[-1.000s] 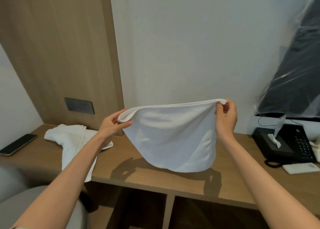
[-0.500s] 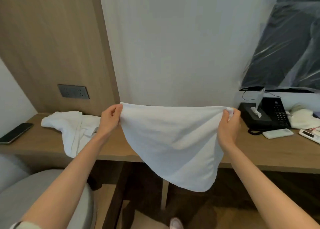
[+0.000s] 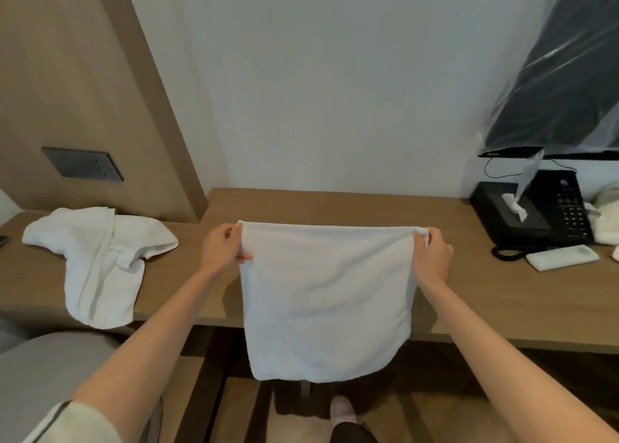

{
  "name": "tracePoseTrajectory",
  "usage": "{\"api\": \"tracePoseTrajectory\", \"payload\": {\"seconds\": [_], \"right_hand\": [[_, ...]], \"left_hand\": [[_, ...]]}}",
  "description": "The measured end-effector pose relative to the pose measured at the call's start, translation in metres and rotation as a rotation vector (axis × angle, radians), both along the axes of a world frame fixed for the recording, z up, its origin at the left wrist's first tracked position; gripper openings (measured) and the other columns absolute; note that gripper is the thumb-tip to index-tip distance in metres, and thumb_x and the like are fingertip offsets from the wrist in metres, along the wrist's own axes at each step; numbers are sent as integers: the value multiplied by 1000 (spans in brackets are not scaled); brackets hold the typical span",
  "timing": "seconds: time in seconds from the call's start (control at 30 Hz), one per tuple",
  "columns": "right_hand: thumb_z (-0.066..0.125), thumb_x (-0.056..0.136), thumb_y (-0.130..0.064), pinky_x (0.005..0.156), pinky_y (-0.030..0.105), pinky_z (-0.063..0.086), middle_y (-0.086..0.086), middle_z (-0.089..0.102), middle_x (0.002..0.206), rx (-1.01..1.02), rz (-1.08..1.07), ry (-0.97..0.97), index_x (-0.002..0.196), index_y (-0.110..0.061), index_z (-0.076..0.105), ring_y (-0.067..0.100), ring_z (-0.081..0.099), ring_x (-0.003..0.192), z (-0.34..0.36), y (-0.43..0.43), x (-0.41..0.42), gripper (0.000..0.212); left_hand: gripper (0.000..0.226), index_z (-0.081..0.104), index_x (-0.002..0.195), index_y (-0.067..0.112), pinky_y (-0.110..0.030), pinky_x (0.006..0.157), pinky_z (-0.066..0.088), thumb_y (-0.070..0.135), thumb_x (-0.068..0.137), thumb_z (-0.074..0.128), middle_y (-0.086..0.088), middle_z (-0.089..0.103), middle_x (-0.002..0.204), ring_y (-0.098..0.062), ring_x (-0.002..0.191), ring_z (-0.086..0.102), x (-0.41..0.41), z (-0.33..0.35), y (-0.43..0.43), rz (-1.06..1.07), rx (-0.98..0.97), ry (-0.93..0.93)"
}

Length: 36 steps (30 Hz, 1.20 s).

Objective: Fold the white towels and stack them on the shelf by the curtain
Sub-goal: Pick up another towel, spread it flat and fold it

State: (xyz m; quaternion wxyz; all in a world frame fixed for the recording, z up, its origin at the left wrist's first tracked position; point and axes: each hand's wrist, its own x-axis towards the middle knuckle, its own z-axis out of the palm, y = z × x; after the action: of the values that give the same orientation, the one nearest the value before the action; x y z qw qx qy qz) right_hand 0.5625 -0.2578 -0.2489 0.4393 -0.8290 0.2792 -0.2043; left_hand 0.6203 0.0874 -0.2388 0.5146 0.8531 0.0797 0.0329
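Note:
A white towel (image 3: 326, 298) hangs flat in front of me, stretched by its top edge over the front of the wooden desk (image 3: 502, 295). My left hand (image 3: 222, 251) pinches its top left corner. My right hand (image 3: 432, 258) pinches its top right corner. The towel's lower edge drops below the desk's front edge. A second white towel (image 3: 100, 258) lies crumpled on the desk's left part, one end draped over the front edge.
A black tissue box (image 3: 509, 216) and a black phone (image 3: 566, 211) stand at the desk's right, with a white remote (image 3: 561, 257) in front. A plastic-covered screen (image 3: 562, 84) hangs above. A grey chair (image 3: 50, 372) is at lower left. My foot (image 3: 341, 412) shows below.
The towel came down from chest height to desk level and now hangs as a squarer, flatter sheet. My view tilted downward, showing the floor and my foot.

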Motion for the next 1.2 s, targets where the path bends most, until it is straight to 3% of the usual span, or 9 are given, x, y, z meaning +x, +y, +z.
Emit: {"api": "tracePoseTrajectory", "payload": {"seconds": [0.17,0.37,0.57,0.63,0.73,0.83,1.0,1.13,1.2], "right_hand": [[43,99,-22,82,44,45,17,61,103,53,39,79,103,-4,56,35,56,98,-23,-29,60,22],[38,101,-20,36,21,41,15,63,97,292,21,223,107,-11,48,7,55,31,-44,-52,128,14],[41,101,-15,52,18,51,19,63,109,448,-44,332,123,-2,48,18,68,60,-92,-69,180,27],[44,99,-12,70,32,56,20,64,103,463,-64,373,120,2,50,32,68,76,-109,-69,193,26],[46,97,-8,62,29,55,18,62,87,451,-77,353,97,-1,54,32,67,71,-127,-69,211,12],[49,91,-10,89,46,47,25,67,91,293,-29,367,93,5,60,43,60,100,-138,-72,235,19],[48,91,-11,98,46,42,27,63,108,196,8,372,106,9,61,39,56,109,-134,-78,283,28],[49,91,-3,101,29,30,25,43,138,82,52,336,129,6,49,27,42,124,-120,-71,300,39],[48,91,2,106,27,24,21,20,152,2,96,222,141,3,35,28,30,135,-114,-56,288,51]], "left_hand": [[22,55,98,4,-20,51,54,22,101,42,-7,56,74,-21,64,65,66,-28,-38,124,-203,107],[22,56,91,7,-24,55,56,25,99,46,-7,58,73,-8,48,65,134,-56,-59,213,-232,201],[23,58,79,7,-13,41,48,18,97,52,-10,59,68,-4,40,61,184,-91,-80,310,-269,328],[26,57,71,8,-11,40,46,17,95,54,-10,60,65,-2,37,59,197,-103,-85,376,-285,383],[30,56,64,7,-10,37,44,15,94,56,-2,60,44,0,34,55,213,-116,-89,464,-320,429],[32,55,63,7,-9,43,48,14,94,58,3,57,39,0,35,57,229,-127,-92,526,-381,431],[29,54,67,7,-11,58,50,14,96,54,9,57,38,0,43,60,266,-130,-100,541,-486,378],[8,57,94,4,-18,72,51,4,96,50,-6,68,80,-14,79,62,283,-123,-113,524,-435,288],[25,53,116,0,-26,92,45,-4,92,47,-15,58,112,-23,102,57,276,-121,-122,471,-175,168]]}}
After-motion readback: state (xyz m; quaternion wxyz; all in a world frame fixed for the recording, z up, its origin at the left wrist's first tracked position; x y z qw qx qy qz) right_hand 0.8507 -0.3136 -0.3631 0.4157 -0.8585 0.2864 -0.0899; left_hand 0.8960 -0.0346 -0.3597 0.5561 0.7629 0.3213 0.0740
